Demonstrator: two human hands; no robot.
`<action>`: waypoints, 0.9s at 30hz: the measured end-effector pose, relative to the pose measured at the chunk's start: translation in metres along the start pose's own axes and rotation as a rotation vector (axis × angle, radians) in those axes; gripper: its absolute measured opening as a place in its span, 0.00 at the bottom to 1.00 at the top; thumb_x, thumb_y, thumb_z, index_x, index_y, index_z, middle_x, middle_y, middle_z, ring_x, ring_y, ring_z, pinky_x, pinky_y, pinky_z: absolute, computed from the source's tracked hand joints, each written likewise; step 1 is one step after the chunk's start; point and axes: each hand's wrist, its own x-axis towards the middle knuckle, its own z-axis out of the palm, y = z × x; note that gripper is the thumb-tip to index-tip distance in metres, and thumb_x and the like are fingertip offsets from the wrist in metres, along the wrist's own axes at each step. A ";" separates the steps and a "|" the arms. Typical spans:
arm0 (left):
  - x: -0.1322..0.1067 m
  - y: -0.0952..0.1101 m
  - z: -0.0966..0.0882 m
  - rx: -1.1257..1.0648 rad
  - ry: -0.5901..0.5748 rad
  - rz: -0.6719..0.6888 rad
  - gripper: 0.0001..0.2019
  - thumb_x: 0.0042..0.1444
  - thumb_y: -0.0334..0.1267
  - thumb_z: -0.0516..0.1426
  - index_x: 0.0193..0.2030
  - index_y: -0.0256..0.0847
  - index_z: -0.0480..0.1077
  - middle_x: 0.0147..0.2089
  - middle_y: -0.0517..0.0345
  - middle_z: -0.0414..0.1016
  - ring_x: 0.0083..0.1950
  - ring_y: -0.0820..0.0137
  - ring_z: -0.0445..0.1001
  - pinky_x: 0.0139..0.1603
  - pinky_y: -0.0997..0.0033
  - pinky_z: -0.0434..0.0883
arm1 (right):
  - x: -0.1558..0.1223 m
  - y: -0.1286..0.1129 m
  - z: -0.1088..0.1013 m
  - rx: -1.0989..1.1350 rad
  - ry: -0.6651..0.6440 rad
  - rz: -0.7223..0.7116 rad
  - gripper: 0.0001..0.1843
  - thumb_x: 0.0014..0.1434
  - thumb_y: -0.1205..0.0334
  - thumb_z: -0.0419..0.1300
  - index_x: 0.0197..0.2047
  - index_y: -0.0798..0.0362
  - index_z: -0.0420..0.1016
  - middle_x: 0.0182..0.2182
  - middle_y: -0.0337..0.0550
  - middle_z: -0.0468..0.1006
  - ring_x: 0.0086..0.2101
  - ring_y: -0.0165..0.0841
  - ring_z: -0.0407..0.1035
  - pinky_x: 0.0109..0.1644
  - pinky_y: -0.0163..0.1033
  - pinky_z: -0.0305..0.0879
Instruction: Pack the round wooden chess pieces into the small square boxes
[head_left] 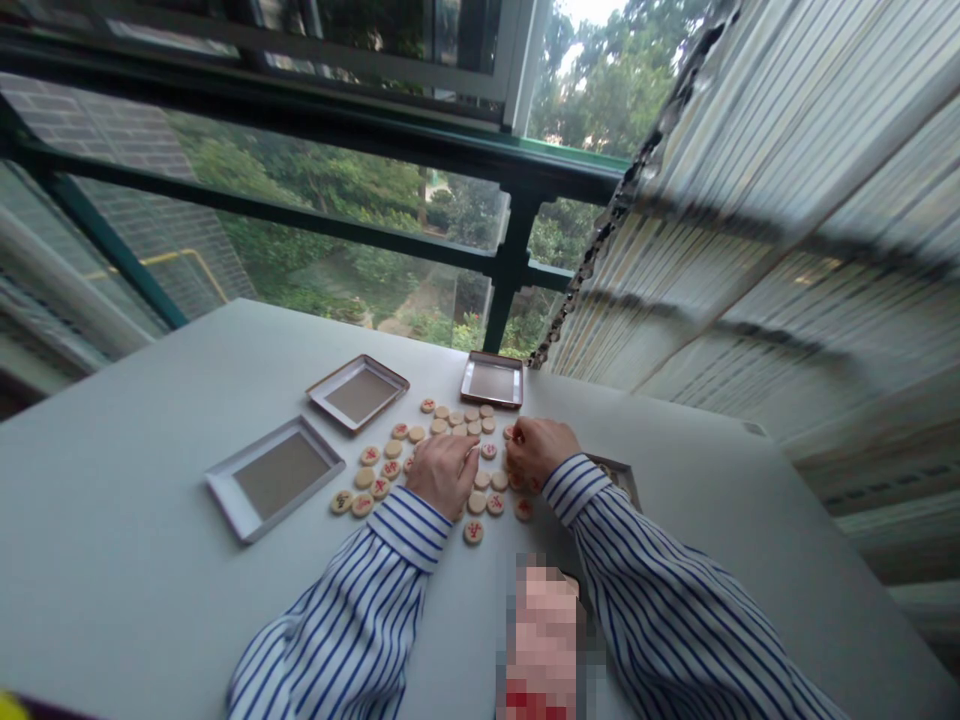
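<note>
Round wooden xiangqi pieces (pixel 473 531) lie scattered over the white table around both hands. Some show red characters, one at the left a dark character, and several have a blank face up. My left hand (pixel 446 472) rests low over the middle of the pieces, its fingers bent together toward the right and covering some of them. To its right, my right hand (pixel 541 447) has its fingers curled down at the right side of the spread, beside a red-marked piece (pixel 509 432). Whatever lies under either hand's fingertips is hidden.
Three shallow open box parts stand beyond the pieces: a white tray (pixel 217 492), a brown-edged tray (pixel 319 398) and a smaller one (pixel 493 403). Another box (pixel 628 478) is partly behind my right forearm. A blurred, pixelated patch covers the near edge. Window and pleated blind border the table.
</note>
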 end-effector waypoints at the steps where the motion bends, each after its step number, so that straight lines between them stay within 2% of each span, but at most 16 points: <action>1: 0.000 0.000 0.001 -0.002 0.001 0.002 0.11 0.55 0.36 0.50 0.39 0.36 0.71 0.37 0.51 0.76 0.40 0.64 0.72 0.42 0.63 0.66 | 0.000 0.002 0.000 0.046 0.000 -0.003 0.12 0.53 0.55 0.52 0.33 0.53 0.72 0.32 0.50 0.77 0.35 0.40 0.70 0.36 0.41 0.59; 6: 0.001 0.003 0.004 -0.020 0.023 0.016 0.11 0.54 0.38 0.53 0.40 0.37 0.71 0.38 0.51 0.76 0.40 0.63 0.72 0.42 0.63 0.66 | 0.002 0.007 -0.003 0.392 -0.074 -0.094 0.13 0.56 0.56 0.50 0.37 0.55 0.70 0.33 0.44 0.77 0.32 0.29 0.70 0.34 0.33 0.63; 10: 0.001 0.005 0.005 -0.038 0.044 0.037 0.12 0.52 0.40 0.55 0.41 0.37 0.71 0.38 0.51 0.77 0.40 0.63 0.72 0.42 0.62 0.65 | 0.000 0.006 -0.004 0.953 -0.178 -0.124 0.13 0.51 0.57 0.56 0.35 0.58 0.69 0.30 0.45 0.77 0.27 0.27 0.68 0.32 0.33 0.64; 12: 0.001 0.006 0.005 -0.051 0.057 0.050 0.13 0.50 0.40 0.57 0.42 0.38 0.70 0.38 0.52 0.77 0.40 0.63 0.72 0.41 0.62 0.65 | -0.002 0.004 -0.003 1.129 -0.210 -0.105 0.13 0.48 0.57 0.59 0.33 0.58 0.69 0.28 0.43 0.76 0.25 0.25 0.66 0.30 0.32 0.63; 18: 0.002 0.009 0.004 -0.073 0.101 0.076 0.09 0.50 0.37 0.57 0.39 0.39 0.71 0.36 0.55 0.77 0.38 0.65 0.73 0.39 0.65 0.65 | -0.004 -0.001 -0.001 1.246 -0.275 -0.035 0.13 0.45 0.58 0.62 0.33 0.57 0.71 0.23 0.38 0.74 0.22 0.24 0.65 0.23 0.29 0.55; 21: 0.003 0.010 0.002 -0.058 0.096 0.072 0.08 0.51 0.37 0.56 0.38 0.39 0.71 0.35 0.55 0.76 0.38 0.66 0.72 0.39 0.65 0.65 | -0.004 -0.002 -0.002 1.258 -0.273 -0.058 0.12 0.46 0.58 0.62 0.32 0.57 0.72 0.21 0.36 0.73 0.22 0.24 0.65 0.25 0.29 0.57; 27: 0.003 0.012 0.000 -0.014 0.063 0.043 0.09 0.49 0.36 0.56 0.38 0.38 0.71 0.35 0.54 0.75 0.38 0.64 0.71 0.40 0.64 0.64 | -0.009 -0.005 -0.005 1.253 -0.299 -0.141 0.14 0.44 0.57 0.64 0.31 0.57 0.71 0.27 0.40 0.77 0.26 0.26 0.68 0.31 0.32 0.62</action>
